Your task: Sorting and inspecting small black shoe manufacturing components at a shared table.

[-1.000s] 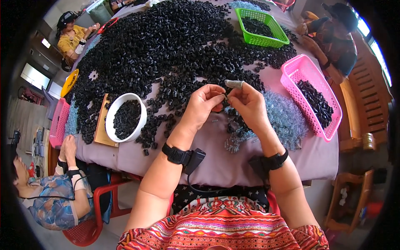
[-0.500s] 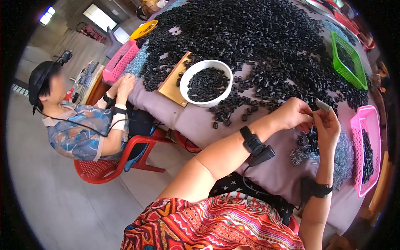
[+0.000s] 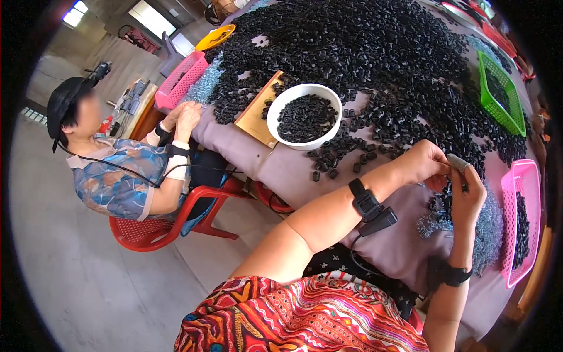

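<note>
I see a small dark piece (image 3: 465,188) at the right hand (image 3: 467,202), gripped, I believe, by its curled fingers, above the near edge of the table (image 3: 287,176). The left hand (image 3: 423,165) pinches thumb to fingers and meets the right at the fingertips; whether it holds anything, I cannot tell. I judge this piece unfinished, since both hands are busy together. Just beyond the right hand lie bluish coils (image 3: 488,234), then a pink basket (image 3: 509,199) partly filled with black parts. The white bowl (image 3: 305,143), by a board (image 3: 256,123), holds many more, yet the loose black heap (image 3: 375,53) far outweighs both, so most looks left to handle. I can make out no brand, label or readable writing anywhere.
</note>
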Demonstrator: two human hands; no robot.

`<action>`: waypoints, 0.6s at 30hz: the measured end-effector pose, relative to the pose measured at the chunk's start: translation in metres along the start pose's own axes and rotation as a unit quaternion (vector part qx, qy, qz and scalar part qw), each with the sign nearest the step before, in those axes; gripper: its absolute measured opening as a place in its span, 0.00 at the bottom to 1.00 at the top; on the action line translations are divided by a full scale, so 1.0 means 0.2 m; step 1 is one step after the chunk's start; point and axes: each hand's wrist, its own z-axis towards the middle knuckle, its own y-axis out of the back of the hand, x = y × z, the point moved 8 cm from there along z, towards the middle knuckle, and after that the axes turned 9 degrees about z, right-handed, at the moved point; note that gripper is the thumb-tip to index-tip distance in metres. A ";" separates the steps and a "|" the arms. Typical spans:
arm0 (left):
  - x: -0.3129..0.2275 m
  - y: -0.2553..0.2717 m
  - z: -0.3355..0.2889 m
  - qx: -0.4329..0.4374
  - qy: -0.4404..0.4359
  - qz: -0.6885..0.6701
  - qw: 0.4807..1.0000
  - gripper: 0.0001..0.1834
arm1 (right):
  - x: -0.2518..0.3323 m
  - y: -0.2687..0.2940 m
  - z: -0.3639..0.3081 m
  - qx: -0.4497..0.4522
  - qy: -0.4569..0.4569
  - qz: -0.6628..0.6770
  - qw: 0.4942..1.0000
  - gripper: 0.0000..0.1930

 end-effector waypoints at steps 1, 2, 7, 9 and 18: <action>0.02 0.01 0.01 -0.018 0.001 -0.015 1.000 0.07 | -0.01 -0.01 0.00 0.011 -0.011 0.001 1.000 0.10; 0.03 0.02 0.01 -0.037 0.002 -0.031 0.999 0.08 | -0.01 0.00 0.00 0.013 -0.010 0.004 1.000 0.10; -0.01 0.04 0.00 -0.042 -0.010 -0.043 0.998 0.07 | 0.02 0.01 0.01 0.001 -0.020 0.012 1.000 0.09; -0.06 0.08 -0.01 -0.065 -0.030 -0.023 0.997 0.08 | -0.06 0.07 0.02 -0.035 -0.089 0.045 0.994 0.08; -0.08 0.16 -0.01 -0.102 -0.057 -0.051 0.992 0.07 | 0.05 -0.12 -0.11 0.226 -0.059 -0.215 0.948 0.11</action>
